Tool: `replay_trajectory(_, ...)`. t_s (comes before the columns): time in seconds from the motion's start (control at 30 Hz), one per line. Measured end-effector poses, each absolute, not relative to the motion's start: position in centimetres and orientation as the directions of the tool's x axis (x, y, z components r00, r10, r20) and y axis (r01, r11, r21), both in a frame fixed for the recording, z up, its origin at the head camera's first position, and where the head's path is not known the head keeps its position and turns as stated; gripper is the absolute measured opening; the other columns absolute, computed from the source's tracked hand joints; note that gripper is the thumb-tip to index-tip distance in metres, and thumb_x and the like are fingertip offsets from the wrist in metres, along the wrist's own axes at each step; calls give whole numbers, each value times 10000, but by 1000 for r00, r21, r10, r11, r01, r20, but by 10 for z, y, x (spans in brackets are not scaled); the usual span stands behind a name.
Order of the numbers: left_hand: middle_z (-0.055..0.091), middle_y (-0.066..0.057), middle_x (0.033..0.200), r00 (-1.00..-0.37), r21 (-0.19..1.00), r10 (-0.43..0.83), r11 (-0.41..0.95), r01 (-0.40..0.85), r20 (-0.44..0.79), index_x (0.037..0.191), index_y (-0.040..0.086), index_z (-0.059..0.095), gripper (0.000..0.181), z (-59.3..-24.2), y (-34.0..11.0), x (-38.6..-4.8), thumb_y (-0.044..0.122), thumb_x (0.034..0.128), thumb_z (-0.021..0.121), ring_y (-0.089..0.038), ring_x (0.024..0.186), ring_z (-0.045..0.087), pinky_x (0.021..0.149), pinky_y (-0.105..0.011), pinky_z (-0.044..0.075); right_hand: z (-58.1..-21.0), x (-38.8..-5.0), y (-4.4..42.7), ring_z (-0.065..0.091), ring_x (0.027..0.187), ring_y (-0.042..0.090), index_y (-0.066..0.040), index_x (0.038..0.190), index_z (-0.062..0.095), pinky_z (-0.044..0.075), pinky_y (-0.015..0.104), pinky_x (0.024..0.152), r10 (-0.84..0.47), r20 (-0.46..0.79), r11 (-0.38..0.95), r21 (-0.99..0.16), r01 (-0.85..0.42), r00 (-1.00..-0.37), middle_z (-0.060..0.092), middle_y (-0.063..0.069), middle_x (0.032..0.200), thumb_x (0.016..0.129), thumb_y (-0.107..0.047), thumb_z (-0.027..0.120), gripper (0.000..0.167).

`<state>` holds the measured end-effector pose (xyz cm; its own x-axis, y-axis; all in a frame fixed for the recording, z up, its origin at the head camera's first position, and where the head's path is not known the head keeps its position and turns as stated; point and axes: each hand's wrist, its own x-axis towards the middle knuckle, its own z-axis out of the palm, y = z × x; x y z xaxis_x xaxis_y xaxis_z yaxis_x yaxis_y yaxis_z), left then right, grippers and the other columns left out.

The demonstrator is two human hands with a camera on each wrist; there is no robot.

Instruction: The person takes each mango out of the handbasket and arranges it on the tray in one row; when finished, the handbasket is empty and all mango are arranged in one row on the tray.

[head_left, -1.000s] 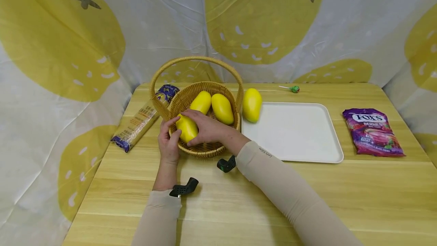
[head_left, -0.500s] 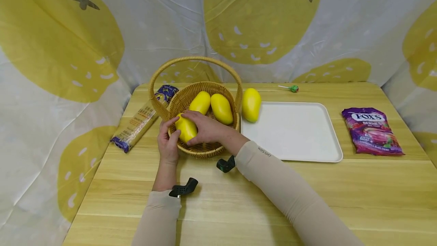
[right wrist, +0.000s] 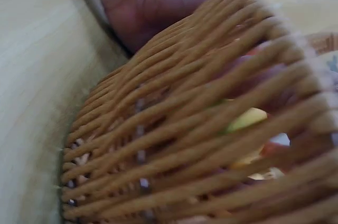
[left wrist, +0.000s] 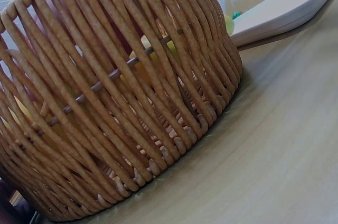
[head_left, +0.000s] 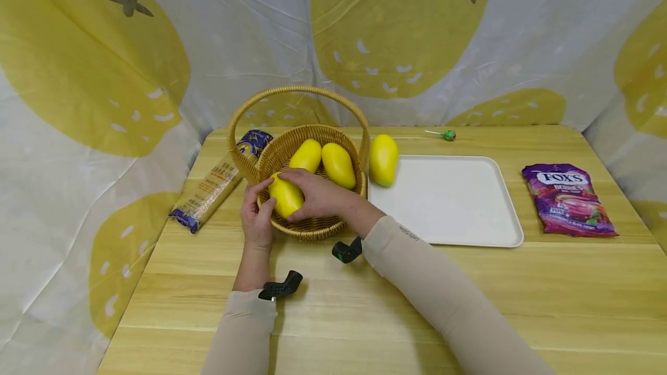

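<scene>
A yellow mango (head_left: 286, 195) is in the front left of a wicker basket (head_left: 308, 235). My right hand (head_left: 323, 194) reaches over the basket and grips this mango from the right, fingers at its top and thumb low. At the basket's left rim my left hand (head_left: 257, 221) has its index finger and thumb curled over onto the same mango's left side. Two more mangoes, one (head_left: 305, 155) at the back and one (head_left: 339, 166) to the right, lie behind my right hand. Through the wicker wall (left wrist: 127, 86) in the left wrist view, the contents show only in slivers.
Another mango (head_left: 384, 160) sits at the back left corner of a white tray (head_left: 448, 201). A noodle packet (head_left: 213, 190) lies left of the basket. Behind the tray is a lollipop (head_left: 449, 135); a purple candy bag (head_left: 569, 201) lies far right. The tall handle (head_left: 299, 89) arches above the basket.
Both hands stay almost still on the mango in the basket. The mango has turned or shifted very slightly to the right.
</scene>
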<state>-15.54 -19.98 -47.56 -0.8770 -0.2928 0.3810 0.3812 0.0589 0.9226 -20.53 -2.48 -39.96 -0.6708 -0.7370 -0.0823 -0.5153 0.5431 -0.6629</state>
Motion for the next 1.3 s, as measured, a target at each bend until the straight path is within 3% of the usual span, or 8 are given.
replay_trajectory(0.1,514,-289,1345,-878,922,-291,53,383,381,1217,-99,639,399,-475,-200,-156,-21,843,522,-160,1246,503,1111,-299,337,-392,-203,-18,252,1566,240,-137,1617,292,273,407,1254,-730,-76,551,-652,-520,-679,236,76,1704,842,-299,825,955)
replay_trajectory(0.33,439,-285,1487,-890,927,-272,24,374,366,1240,-135,602,400,-476,-200,-155,-52,861,506,-334,1366,429,1141,-369,358,-379,-198,5,302,1538,243,-156,1616,293,330,416,1224,-658,-44,584,-659,-474,-751,269,69,1680,815,-309,840,982)
replay_trajectory(0.6,438,-254,1514,-897,939,-288,37,341,337,1250,-137,592,399,-475,-201,-154,-41,871,514,-265,1362,435,1115,-329,367,-368,-180,31,497,1343,312,-253,1635,212,500,484,1030,-534,29,521,-776,-356,-845,155,53,1672,787,-261,806,1036)
replay_trajectory(0.7,440,-253,1511,-898,942,-290,44,333,331,1253,-127,600,403,-475,-201,-153,-33,872,511,-213,1341,449,1109,-339,367,-367,-172,38,482,1357,304,-260,1637,186,495,472,1038,-517,59,478,-807,-346,-854,137,46,1685,788,-258,796,1046)
replay_trajectory(0.93,447,-256,1494,-895,940,-296,33,339,333,1258,-139,591,400,-474,-200,-153,-51,876,508,-152,1300,470,1054,-275,415,-376,-155,58,509,1212,295,-334,1628,147,538,442,974,-502,98,361,-880,-310,-860,283,98,1598,796,-203,793,1061)
replay_trajectory(1.1,446,-247,1495,-895,939,-292,27,344,336,1254,-128,600,394,-472,-200,-153,-54,879,507,-155,1306,469,1062,-272,414,-383,-150,73,496,1196,299,-402,1613,173,520,447,952,-499,105,347,-885,-310,-860,273,77,1572,780,-140,797,1073)
replay_trajectory(1.3,449,-252,1502,-892,936,-291,42,349,346,1252,-130,601,393,-473,-198,-153,-55,879,504,-211,1346,449,1101,-298,367,-387,-146,88,558,1132,297,-428,1595,212,557,429,900,-538,50,219,-956,-197,-841,342,70,1541,805,-68,781,1038)
